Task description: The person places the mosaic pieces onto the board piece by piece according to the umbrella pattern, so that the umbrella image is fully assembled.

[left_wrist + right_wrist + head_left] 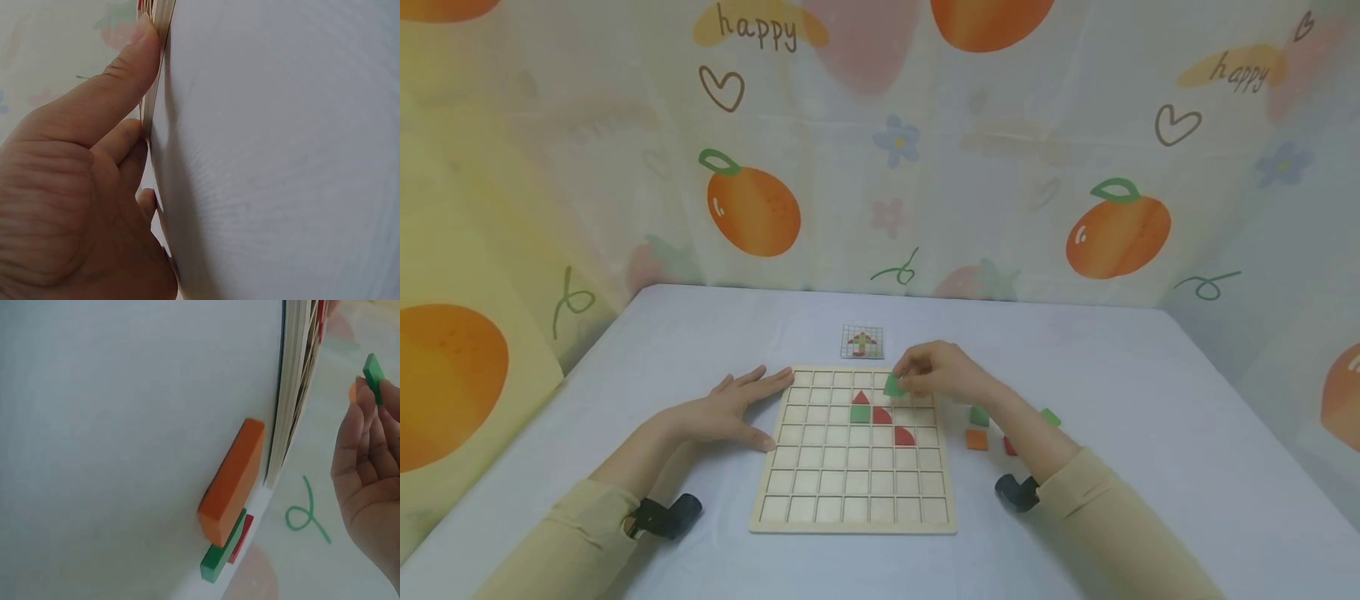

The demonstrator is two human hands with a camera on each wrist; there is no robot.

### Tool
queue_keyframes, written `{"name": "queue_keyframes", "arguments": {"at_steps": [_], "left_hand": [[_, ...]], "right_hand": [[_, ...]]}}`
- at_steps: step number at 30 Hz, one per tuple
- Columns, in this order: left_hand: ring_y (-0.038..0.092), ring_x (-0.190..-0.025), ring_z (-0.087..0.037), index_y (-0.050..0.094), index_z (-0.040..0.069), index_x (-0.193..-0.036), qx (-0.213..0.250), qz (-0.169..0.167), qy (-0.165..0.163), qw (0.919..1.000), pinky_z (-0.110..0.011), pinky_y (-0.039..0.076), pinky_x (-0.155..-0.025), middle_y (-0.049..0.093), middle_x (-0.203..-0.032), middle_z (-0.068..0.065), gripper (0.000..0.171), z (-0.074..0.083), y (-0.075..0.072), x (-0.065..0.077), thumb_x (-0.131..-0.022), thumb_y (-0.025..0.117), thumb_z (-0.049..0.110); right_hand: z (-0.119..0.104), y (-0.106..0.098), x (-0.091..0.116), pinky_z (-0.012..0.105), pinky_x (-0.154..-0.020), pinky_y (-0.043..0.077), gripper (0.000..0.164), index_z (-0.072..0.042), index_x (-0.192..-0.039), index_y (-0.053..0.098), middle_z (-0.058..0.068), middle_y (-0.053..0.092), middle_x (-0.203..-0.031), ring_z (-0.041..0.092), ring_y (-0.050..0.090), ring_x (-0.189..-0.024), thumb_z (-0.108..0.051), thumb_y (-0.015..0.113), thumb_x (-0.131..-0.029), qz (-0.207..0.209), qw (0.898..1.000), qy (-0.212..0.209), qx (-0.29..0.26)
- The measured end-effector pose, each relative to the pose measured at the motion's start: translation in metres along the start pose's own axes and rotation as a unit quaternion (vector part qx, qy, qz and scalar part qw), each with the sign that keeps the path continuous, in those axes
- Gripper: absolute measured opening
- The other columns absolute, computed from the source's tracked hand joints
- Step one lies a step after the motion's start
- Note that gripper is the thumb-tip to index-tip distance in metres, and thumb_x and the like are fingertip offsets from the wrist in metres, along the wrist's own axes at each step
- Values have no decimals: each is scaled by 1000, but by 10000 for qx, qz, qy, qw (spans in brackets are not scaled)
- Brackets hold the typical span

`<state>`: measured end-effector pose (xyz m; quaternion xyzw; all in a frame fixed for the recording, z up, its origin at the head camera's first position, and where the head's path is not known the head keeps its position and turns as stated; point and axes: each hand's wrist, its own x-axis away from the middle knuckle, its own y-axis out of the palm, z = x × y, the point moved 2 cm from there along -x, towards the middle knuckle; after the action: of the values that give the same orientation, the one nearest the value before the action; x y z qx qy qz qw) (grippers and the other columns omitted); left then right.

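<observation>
My right hand (943,372) pinches a green flat piece (893,386) between thumb and fingertips over the upper right of a wooden grid board (801,482). In the right wrist view this green piece stands clear of the board. On the board lie a red triangle (861,398), a green square (860,413) just below it, a red quarter-circle (882,415) beside the square, and another red quarter-circle (904,436) lower right. With fingers spread, my left hand (722,414) rests along the board's left side, thumb and fingertips at its edge.
Right of the board lie an orange square (977,439), a green piece (978,416), a red piece (1010,446) partly hidden by the forearm, and another green piece (1050,416). A small pattern card (861,342) lies behind the board. A printed curtain (925,208) hangs beyond the table.
</observation>
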<state>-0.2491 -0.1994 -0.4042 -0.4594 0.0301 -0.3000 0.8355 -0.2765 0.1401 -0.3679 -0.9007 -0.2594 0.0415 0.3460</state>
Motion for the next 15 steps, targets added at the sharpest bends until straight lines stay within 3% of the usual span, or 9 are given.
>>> {"name": "queue_keyframes", "arguments": {"at_steps": [7, 15], "left_hand": [[1, -154, -44, 24, 22, -158, 45, 6, 17, 10000, -70, -8, -118, 19, -168, -4, 104, 2, -1, 1, -74, 80, 49], [0, -154, -45, 24, 22, -158, 59, -6, -18, 10000, -71, -8, -118, 19, -168, -5, 104, 3, -1, 2, -74, 80, 49]], "right_hand": [[-12, 17, 4, 26, -75, 48, 5, -19, -91, 73, 0, 70, -76, 12, 58, -78, -23, 70, -89, -470, 9986, -67, 224], [-18, 31, 8, 25, -76, 51, 5, -18, -87, 75, -9, 71, -78, 9, 59, -77, -22, 72, -88, -767, 9936, -259, 782]]}}
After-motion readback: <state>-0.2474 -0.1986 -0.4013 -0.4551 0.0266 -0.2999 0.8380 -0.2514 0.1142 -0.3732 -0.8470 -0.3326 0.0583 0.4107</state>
